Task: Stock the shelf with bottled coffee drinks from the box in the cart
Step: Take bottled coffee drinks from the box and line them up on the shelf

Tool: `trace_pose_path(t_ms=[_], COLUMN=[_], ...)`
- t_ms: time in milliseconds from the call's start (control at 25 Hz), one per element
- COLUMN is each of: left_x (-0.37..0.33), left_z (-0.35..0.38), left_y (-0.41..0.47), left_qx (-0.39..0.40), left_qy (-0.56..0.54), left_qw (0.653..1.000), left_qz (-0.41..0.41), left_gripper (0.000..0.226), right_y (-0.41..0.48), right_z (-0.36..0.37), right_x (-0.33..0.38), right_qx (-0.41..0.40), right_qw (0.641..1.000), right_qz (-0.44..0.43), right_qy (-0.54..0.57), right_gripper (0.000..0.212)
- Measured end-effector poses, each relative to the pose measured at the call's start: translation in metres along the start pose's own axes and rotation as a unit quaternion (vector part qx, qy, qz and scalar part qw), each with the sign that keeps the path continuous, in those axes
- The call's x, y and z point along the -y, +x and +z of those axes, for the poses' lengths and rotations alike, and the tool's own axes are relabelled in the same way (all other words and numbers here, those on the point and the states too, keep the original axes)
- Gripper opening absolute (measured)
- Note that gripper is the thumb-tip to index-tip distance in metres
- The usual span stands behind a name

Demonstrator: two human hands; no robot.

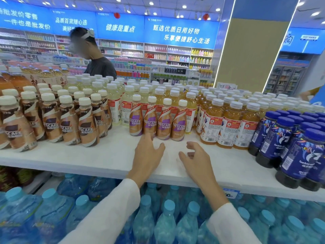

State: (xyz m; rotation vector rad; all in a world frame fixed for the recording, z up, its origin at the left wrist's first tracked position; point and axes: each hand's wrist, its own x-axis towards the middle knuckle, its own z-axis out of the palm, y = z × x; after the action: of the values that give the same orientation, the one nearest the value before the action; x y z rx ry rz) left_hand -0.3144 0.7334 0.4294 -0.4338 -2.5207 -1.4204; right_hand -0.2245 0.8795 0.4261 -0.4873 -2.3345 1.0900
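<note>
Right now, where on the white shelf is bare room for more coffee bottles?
Bare: the front strip of the shelf, before the four purple Nescafe bottles, between the brown Nescafe bottles and the orange tea bottles. Behind them, crowded.

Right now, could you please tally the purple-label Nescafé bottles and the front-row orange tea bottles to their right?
purple Nescafé bottles: 4
orange tea bottles, front row: 3
Total: 7
</note>
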Motion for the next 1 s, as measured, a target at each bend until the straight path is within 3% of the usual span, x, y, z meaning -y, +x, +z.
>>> trace_pose_path(t_ms=[160,360,560,760,920,1000], left_x=[0.015,0.046,0.122,0.208,0.272,0.303], left_z=[-0.031,-0.074,-0.126,-0.201,-0.265,-0.291], left_y=[-0.050,-0.123,-0.195,-0.273,-0.347,-0.383], left_qx=[-0.010,-0.031,-0.094,-0.137,-0.199,-0.221], left_qy=[-0.015,-0.085,-0.106,-0.101,-0.075,-0.062], left_qw=[0.999,0.995,0.989,0.969,0.939,0.922], left_qz=[0.028,0.038,-0.051,-0.177,-0.271,-0.312], left_gripper=[0.035,0.033,0.031,0.030,0.035,0.024], right_y=[-0.053,-0.120,-0.185,-0.239,-0.295,-0.322], right_z=[-0.009,0.016,0.084,0.172,0.253,0.291], right_x=[-0.001,0.012,0.028,0.041,0.064,0.078], right_qx=[0.014,0.031,0.068,0.158,0.274,0.345], right_qw=[0.998,0.992,0.983,0.974,0.952,0.931], right_qz=[-0.035,-0.051,-0.073,-0.029,-0.010,-0.005], right_qy=[0.054,0.111,0.156,0.158,0.134,0.122], right_gripper=[0.034,0.023,0.028,0.027,0.027,0.026])
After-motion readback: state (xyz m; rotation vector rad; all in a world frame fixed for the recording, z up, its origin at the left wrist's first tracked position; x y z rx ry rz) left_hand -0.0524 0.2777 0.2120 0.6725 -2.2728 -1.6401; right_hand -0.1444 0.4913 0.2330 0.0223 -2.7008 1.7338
